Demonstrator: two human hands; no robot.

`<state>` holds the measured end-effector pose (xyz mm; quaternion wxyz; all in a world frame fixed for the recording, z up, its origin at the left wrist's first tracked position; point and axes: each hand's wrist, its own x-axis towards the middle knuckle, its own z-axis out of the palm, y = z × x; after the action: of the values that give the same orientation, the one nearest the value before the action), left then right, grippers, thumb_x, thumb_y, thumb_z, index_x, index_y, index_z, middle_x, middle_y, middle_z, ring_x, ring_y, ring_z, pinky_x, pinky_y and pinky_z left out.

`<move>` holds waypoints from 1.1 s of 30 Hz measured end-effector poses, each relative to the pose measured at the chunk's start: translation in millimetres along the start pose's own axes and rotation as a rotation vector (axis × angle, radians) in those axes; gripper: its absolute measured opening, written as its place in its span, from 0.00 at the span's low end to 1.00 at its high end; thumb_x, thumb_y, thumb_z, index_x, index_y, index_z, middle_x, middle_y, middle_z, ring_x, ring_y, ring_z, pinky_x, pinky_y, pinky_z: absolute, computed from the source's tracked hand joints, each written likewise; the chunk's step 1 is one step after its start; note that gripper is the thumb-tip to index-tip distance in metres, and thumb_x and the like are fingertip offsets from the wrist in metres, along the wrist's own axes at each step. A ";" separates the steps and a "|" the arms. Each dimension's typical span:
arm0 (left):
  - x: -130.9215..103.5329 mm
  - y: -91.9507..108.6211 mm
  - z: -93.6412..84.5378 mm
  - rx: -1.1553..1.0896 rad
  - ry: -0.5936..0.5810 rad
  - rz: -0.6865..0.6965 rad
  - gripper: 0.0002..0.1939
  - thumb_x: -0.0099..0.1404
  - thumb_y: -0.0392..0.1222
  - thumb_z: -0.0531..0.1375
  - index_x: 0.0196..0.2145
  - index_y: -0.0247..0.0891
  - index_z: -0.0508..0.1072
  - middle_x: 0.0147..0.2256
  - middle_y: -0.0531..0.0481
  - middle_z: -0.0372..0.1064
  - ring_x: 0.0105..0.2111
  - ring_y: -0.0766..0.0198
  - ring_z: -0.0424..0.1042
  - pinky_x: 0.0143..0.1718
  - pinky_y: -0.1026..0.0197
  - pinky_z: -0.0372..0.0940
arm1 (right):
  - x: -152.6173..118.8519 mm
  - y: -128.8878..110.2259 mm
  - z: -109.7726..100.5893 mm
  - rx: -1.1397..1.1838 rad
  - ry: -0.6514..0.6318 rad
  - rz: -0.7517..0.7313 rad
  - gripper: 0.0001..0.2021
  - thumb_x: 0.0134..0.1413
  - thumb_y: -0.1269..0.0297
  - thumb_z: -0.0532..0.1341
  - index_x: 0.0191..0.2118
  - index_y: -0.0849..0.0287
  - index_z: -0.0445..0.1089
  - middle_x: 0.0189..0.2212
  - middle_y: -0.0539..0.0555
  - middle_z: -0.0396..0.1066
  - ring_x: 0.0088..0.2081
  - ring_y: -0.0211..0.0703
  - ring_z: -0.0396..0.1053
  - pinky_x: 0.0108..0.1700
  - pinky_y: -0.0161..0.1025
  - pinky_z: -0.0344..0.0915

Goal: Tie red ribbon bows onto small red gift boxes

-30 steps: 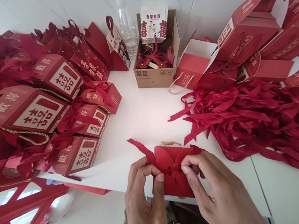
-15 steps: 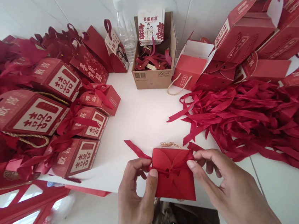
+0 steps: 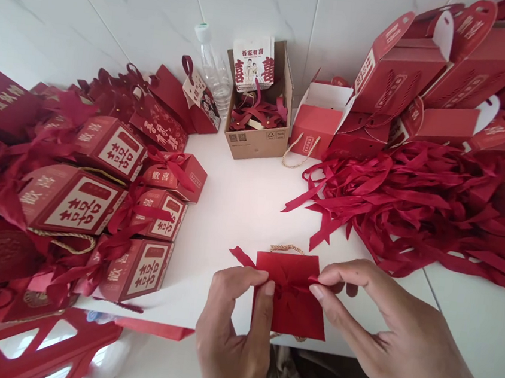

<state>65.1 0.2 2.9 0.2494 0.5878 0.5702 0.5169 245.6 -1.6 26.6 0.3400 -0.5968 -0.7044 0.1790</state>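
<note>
A small red gift box [image 3: 297, 320] stands at the table's near edge, its folded flaps facing up and gold cord handles [image 3: 288, 249] showing behind it. Red ribbon [image 3: 243, 256] runs across the top through the middle of the flaps. My left hand [image 3: 239, 320] pinches the ribbon at the box's left side, thumb over the top, with a loose tail sticking out beyond the fingers. On the right side, my right hand [image 3: 370, 309] holds the other ribbon end between thumb and forefinger. Blur hides the detail of the ribbon at the centre.
A heap of loose red ribbons [image 3: 413, 206] lies to the right, with larger red boxes [image 3: 399, 78] stacked behind. Finished-looking boxes with bows [image 3: 144, 271] crowd the left. At the back stand a cardboard box [image 3: 257, 144], a plastic bottle [image 3: 213, 70] and an open red box [image 3: 316, 123].
Both hands have drawn the ribbon tighter across the box top. My left thumb and fingers have moved inward over the box, and the left ribbon tail shows shorter. The view has shifted slightly.
</note>
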 end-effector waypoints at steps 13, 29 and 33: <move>8.3 -1.9 -22.2 0.032 -0.099 -0.088 0.11 0.69 0.37 0.64 0.48 0.48 0.78 0.39 0.50 0.71 0.40 0.61 0.71 0.42 0.60 0.70 | 14.0 -3.1 3.5 0.121 -0.038 -0.062 0.04 0.71 0.65 0.59 0.46 0.48 0.70 0.41 0.51 0.77 0.42 0.43 0.78 0.44 0.38 0.75; 9.7 -42.2 -34.9 0.236 -0.232 0.009 0.09 0.67 0.31 0.63 0.39 0.46 0.78 0.37 0.53 0.78 0.38 0.63 0.75 0.38 0.63 0.69 | 1.4 20.3 -2.5 -0.057 0.022 0.173 0.12 0.70 0.49 0.59 0.44 0.48 0.74 0.32 0.50 0.78 0.24 0.39 0.74 0.19 0.32 0.68; 7.3 -39.1 -33.5 0.320 -0.112 0.104 0.08 0.67 0.30 0.62 0.38 0.44 0.75 0.34 0.54 0.76 0.34 0.65 0.74 0.37 0.65 0.69 | 5.1 19.3 1.1 -0.031 0.005 0.205 0.16 0.68 0.44 0.59 0.42 0.51 0.74 0.27 0.50 0.77 0.20 0.40 0.70 0.14 0.34 0.61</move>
<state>17.8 5.8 -17.9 0.1568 0.6765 0.5994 0.3982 258.5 7.7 14.5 0.3123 -0.6713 -0.6417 0.2004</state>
